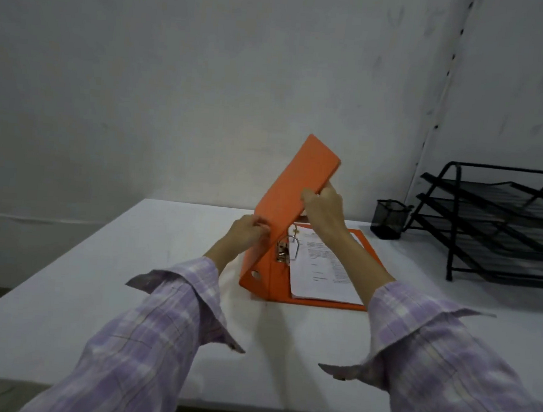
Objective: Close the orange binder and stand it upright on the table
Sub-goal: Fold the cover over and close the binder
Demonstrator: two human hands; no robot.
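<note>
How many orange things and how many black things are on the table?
Orange: 1, the binder, held half open by the left hand and right hand.
Black: 2, the mesh pen cup and the stacked letter tray.
Total: 3

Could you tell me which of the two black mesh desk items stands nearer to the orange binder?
The small black mesh pen cup, which stands just beyond the orange binder. The tiered letter tray sits further right, by the wall.
</note>
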